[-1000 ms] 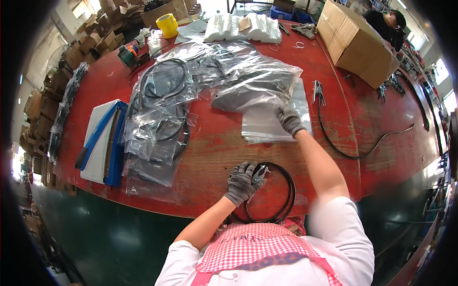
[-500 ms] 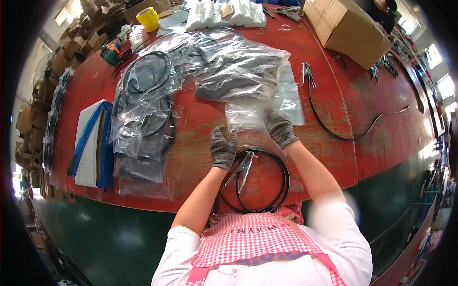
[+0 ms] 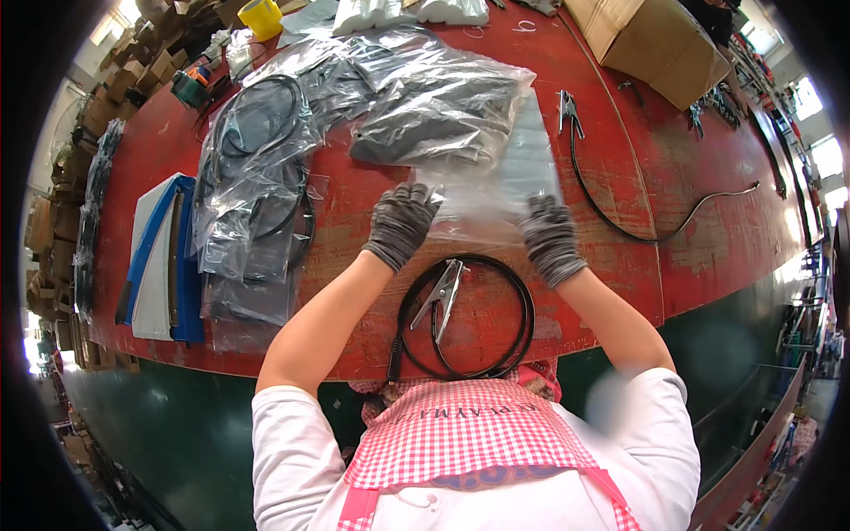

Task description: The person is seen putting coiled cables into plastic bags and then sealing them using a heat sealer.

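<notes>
Both of my hands wear grey gloves. My left hand (image 3: 400,227) has its fingers closed at the left edge of a clear plastic bag (image 3: 469,221), which is smeared by motion. At the bag's right edge, the curled fingers of my right hand (image 3: 551,239) grip it too. Between my forearms, near the table's front edge, lies a coiled black cable (image 3: 529,323) with a metal clamp (image 3: 448,296) resting inside the loop. Beyond the bag is a clear plastic bag of dark material (image 3: 434,128), and flat clear bags (image 3: 531,159) lie under its right side.
Bagged black cables (image 3: 266,150) lie on the red table (image 3: 611,274) at left, beside a blue-and-white rack-like object (image 3: 164,261). Another clamp (image 3: 568,115) with a loose cable lies at right. A cardboard box (image 3: 655,53) and yellow tape roll (image 3: 260,18) stand far back.
My hands have moved apart, the left one leftward and away from me, the right one to the right. The bag now stretches between them. The coiled cable stays on the table.
</notes>
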Motion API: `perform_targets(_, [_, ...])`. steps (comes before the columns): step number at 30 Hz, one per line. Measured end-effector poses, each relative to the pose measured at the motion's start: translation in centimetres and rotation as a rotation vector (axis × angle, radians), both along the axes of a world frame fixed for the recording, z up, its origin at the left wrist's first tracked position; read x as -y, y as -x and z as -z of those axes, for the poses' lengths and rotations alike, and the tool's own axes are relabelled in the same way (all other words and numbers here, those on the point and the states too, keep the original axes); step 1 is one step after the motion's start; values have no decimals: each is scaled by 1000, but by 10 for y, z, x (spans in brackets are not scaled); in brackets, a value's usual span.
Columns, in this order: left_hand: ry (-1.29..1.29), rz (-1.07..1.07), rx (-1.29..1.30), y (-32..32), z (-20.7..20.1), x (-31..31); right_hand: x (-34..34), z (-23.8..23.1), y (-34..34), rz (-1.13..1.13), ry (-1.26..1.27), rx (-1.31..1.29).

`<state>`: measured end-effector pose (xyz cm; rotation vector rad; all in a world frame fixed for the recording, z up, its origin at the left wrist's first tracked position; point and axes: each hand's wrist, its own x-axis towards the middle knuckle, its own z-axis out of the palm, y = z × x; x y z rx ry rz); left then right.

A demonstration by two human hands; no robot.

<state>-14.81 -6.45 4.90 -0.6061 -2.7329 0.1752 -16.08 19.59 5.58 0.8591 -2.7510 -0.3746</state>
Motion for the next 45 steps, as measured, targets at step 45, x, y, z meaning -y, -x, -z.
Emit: perform_targets(45, [-641,-654,526,-358,47,15,-7,-3,-154,-431,157,1130])
